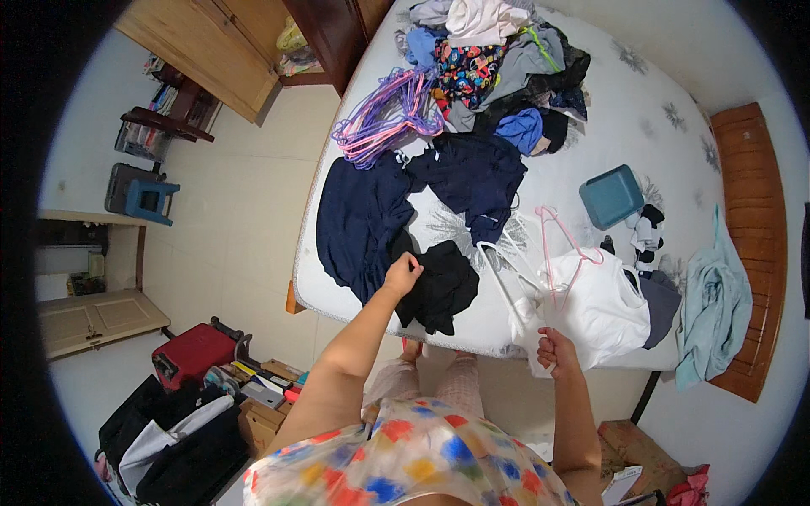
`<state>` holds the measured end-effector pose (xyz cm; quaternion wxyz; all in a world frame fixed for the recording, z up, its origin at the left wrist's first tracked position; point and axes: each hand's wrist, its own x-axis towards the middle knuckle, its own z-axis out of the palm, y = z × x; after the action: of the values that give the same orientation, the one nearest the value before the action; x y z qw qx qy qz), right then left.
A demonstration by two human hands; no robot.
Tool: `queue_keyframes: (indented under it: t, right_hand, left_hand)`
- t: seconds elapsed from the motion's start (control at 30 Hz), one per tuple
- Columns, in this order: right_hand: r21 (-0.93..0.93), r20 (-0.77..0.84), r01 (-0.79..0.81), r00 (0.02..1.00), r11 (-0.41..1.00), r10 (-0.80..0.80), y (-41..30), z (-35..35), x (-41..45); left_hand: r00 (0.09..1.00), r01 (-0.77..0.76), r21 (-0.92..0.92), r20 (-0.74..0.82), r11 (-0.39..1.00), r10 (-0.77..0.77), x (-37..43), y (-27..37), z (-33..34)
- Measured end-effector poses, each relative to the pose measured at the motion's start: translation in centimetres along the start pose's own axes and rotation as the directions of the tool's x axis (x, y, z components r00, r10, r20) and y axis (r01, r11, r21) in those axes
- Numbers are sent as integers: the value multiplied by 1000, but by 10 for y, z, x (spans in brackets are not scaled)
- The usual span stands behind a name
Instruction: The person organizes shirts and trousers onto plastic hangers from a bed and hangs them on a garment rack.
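My left hand is at the edge of a crumpled black garment, its fingertips pinched together on the cloth. Beside it on the bed lies a larger dark navy garment. My right hand is closed in a fist at the bed's front edge around something white; I cannot tell whether it is cloth or part of a hanger. Just beyond it are white hangers, a white sleeveless top and a pink hanger resting over that top. A second navy garment lies farther back.
Purple and pink hangers are piled near a heap of mixed clothes on the bed. A teal plastic basin stands near rolled socks. A light green garment hangs at the right edge. A red suitcase stands behind left.
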<state>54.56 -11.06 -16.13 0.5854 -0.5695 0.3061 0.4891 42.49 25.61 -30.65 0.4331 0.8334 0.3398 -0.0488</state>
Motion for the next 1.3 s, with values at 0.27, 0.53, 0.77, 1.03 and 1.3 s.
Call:
queue_keyframes:
  t: [0.27, 0.53, 0.77, 1.03, 1.3]
  right_hand:
    - [289, 149, 13, 987, 957, -59, 11, -28, 50]
    - [136, 120, 48, 991, 990, -65, 7, -8, 56]
    - [174, 217, 463, 843, 869, -493, 6, 36, 31]
    - [287, 406, 620, 611, 730, -679, -23, 116, -87]
    - [146, 434, 745, 543, 651, -719, -9, 195, -107]
  left_hand:
    - [1000, 27, -917, 30, 397, 2, -17, 110, -87]
    - [983, -172, -948, -147, 268, 109, -67, 190, -172]
    - [948, -284, -917, -226, 278, 225, -90, 217, -211]
    - [873, -260, -946, -144, 195, 467, -121, 259, -262]
    - [827, -256, -963, -175, 81, 534, -172, 298, -293]
